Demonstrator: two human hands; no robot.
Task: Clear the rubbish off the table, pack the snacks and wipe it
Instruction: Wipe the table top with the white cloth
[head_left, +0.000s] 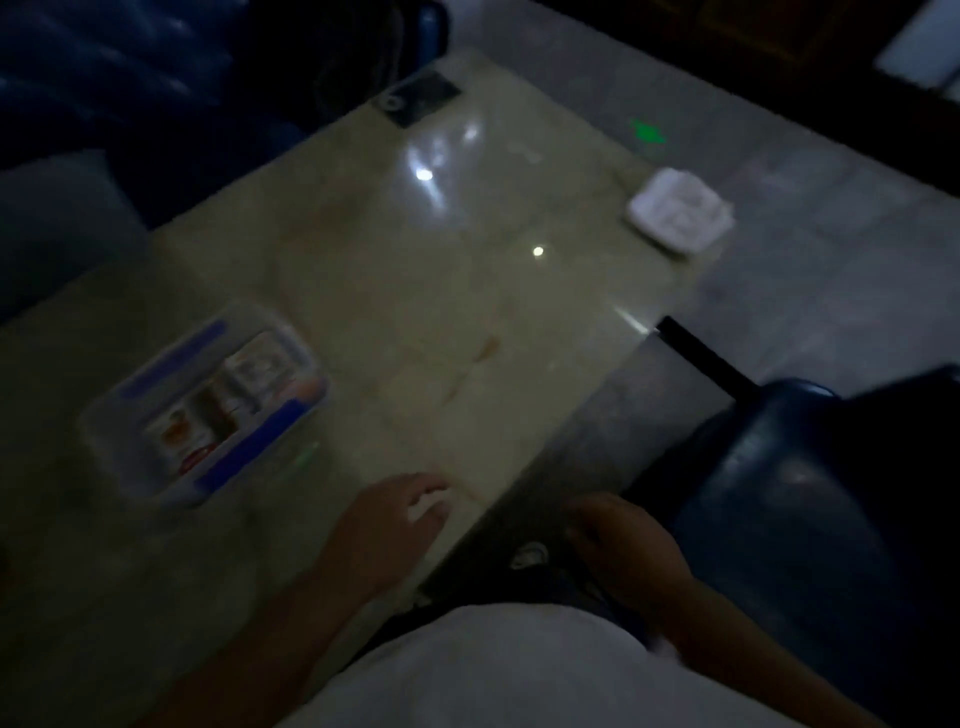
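Dim, blurred view down onto a pale glossy table (363, 270), ceiling lights reflected near its middle. Dark blue seating to the upper left; blue bin or barrel (789, 499) off the table's right edge, beside the right arm.

Clear lidded container (205, 402) with blue clips on the near-left of the table, snack packets visible through the lid. Long axis running from near-left to far-right, near end pointing roughly toward the left forearm. Lid appears on; clips too blurred to judge latched or not.

White flat packet or folded tissue stack (680, 210) at the far right edge, well apart from both hands. Dark rectangular item (423, 98) at the far corner, identity unclear. Faint brownish smear (483, 353) near the table's middle, possibly a spill mark.

Left hand (400, 525) palm down at the near edge, fingers loosely spread and reaching forward, something pale under the fingertips (431, 501), perhaps a cloth or tissue, perhaps only glare; cannot tell whether anything is held. Right hand (623, 551) below the table edge, fingers curled; contents not visible.

Judgement: rubbish mostly gone, snacks boxed, wiping the likely step in hand. Smear lies straight ahead of the left fingertips, slightly right; left hand plainly nearer. Container just left of that path, near enough to be nudged on a wide sweep.
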